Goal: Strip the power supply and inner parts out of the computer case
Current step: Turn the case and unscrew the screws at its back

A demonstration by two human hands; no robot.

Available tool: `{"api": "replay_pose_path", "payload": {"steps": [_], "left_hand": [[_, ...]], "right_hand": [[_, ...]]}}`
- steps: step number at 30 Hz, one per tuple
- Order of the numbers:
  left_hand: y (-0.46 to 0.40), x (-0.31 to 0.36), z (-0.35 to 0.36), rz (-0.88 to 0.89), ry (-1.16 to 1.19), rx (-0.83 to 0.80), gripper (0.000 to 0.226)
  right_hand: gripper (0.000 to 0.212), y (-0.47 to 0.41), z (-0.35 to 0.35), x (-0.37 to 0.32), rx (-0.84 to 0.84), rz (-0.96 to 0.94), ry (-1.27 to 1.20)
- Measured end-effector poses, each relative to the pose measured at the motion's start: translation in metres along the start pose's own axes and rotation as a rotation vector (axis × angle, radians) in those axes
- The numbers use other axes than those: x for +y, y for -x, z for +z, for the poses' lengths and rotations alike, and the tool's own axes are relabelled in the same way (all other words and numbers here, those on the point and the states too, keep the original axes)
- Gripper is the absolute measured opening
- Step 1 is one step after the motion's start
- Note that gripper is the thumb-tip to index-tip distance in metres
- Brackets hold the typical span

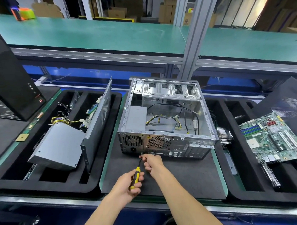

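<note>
Screwdriver point(137, 173) tip hidden behind right hand point(152, 162); motherboard point(273, 138) cut off by right edge.

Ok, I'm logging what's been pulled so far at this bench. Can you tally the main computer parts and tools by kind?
Open computer case: 1
Power supply: 2, one still in the case, one in the left tray
Motherboard: 1
Loose side panel: 1
Screwdriver: 1, gripped by the left hand, its shaft steadied by the right hand
Total: 6

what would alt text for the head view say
A person's left hand grips a yellow-and-black screwdriver, tip at the rear panel of an open computer case, while the right hand steadies the shaft near the tip. A motherboard lies in the tray at right.
</note>
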State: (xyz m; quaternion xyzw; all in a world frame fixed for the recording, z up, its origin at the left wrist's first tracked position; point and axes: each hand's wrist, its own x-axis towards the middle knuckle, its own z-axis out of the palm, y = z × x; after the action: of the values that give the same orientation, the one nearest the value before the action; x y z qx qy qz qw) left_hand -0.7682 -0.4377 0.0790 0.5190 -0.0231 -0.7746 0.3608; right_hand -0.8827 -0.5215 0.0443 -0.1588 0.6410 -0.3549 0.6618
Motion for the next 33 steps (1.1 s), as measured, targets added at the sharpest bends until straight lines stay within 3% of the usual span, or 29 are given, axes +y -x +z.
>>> {"api": "replay_pose_path", "payload": {"steps": [3, 6, 11, 14, 19, 21, 24, 28, 33], "left_hand": [[0.002, 0.002, 0.001, -0.074, 0.191, -0.094, 0.027], [0.001, 0.002, 0.001, -0.085, 0.236, -0.133, 0.026], [-0.001, -0.001, 0.005, -0.022, 0.027, -0.058, 0.031], [0.0, -0.004, 0.007, 0.113, -0.346, 0.128, 0.03], [0.007, -0.015, -0.002, 0.536, -1.309, 0.51, 0.034], [0.003, -0.017, -0.008, 0.66, -1.494, 0.616, 0.028], [-0.006, -0.016, -0.011, 0.646, -1.231, 0.489, 0.024], [-0.009, -0.012, -0.009, 0.347, -0.588, 0.256, 0.026], [-0.008, -0.004, -0.011, 0.08, -0.117, 0.063, 0.03]], "right_hand": [[0.018, 0.001, -0.003, -0.002, -0.009, 0.015, -0.013], [0.019, 0.005, -0.004, -0.003, -0.055, 0.055, -0.007], [0.021, 0.009, -0.004, -0.005, -0.113, 0.097, 0.005], [0.023, 0.01, -0.002, -0.004, -0.11, 0.092, -0.016], [0.016, 0.011, 0.002, -0.002, -0.085, 0.088, -0.018], [0.013, 0.011, 0.003, -0.002, -0.074, 0.081, -0.02], [0.011, 0.011, 0.002, -0.002, -0.066, 0.074, -0.019], [0.015, 0.007, 0.001, -0.001, -0.059, 0.064, -0.02], [0.016, 0.002, 0.002, 0.002, -0.025, 0.041, -0.01]]}}
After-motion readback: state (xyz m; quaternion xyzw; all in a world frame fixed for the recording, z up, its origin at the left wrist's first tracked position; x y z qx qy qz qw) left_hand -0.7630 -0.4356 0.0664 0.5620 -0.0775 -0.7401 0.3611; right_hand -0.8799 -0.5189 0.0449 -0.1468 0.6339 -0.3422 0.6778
